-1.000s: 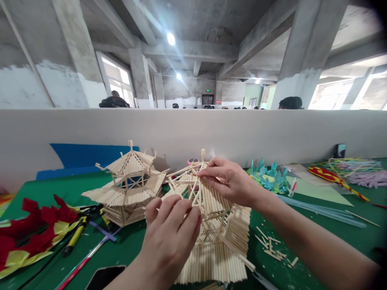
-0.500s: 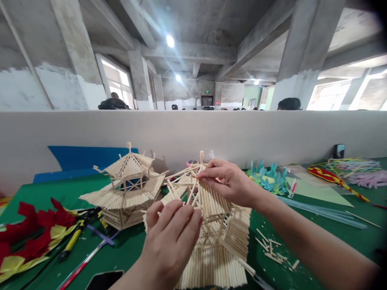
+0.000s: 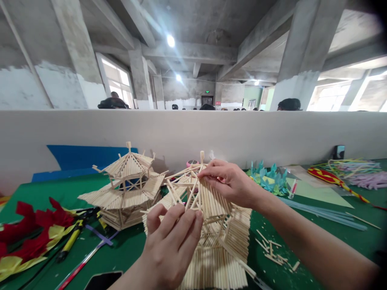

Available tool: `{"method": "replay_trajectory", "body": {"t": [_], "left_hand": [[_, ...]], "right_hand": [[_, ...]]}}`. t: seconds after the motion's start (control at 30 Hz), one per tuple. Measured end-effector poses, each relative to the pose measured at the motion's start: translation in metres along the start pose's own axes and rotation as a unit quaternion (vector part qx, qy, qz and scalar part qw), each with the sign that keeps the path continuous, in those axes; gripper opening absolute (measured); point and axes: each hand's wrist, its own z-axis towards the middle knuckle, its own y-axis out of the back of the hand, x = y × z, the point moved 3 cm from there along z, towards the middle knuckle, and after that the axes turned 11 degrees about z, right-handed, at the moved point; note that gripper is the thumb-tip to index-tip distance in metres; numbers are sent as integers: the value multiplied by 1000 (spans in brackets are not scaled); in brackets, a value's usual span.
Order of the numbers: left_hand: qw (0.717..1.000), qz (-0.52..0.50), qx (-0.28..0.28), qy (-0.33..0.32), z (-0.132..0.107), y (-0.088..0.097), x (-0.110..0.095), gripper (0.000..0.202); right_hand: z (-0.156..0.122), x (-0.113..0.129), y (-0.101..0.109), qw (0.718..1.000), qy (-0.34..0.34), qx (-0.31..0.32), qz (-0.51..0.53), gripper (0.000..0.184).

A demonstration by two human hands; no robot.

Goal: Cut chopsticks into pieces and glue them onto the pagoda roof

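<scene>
A half-built pagoda of thin wooden sticks (image 3: 220,237) stands on the green table (image 3: 317,237) right in front of me. My left hand (image 3: 171,245) is closed in a pinch at the open stick frame of its upper roof. My right hand (image 3: 229,181) reaches in from the right, its fingers pinched on a stick at the top of that roof. A finished two-tier stick pagoda (image 3: 128,187) stands just to the left of it.
Red and yellow paper flowers (image 3: 27,237), yellow-handled pliers (image 3: 71,239) and a pen lie at the left. Loose stick offcuts (image 3: 272,249), teal paper flowers (image 3: 269,179), coloured strips and a low white partition (image 3: 272,133) lie right and behind. People sit beyond it.
My left hand has shifted slightly up and right along the roof frame. My right hand stays at the roof top.
</scene>
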Motion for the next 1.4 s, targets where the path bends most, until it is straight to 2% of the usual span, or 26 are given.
{"method": "replay_trajectory", "body": {"t": [0.47, 0.83, 1.03, 1.4], "left_hand": [[1000, -15, 5, -16, 0, 1, 1, 16], [999, -17, 37, -15, -6, -1, 4, 27], [999, -9, 2, 53, 6, 0, 3, 10], [999, -27, -4, 46, 4, 2, 2, 9]], "right_hand": [[0, 2, 0, 999, 5, 17, -36, 23], [0, 5, 0, 996, 25, 51, -71, 25], [0, 6, 1, 994, 30, 56, -84, 25], [0, 6, 0, 996, 23, 45, -75, 24]]}}
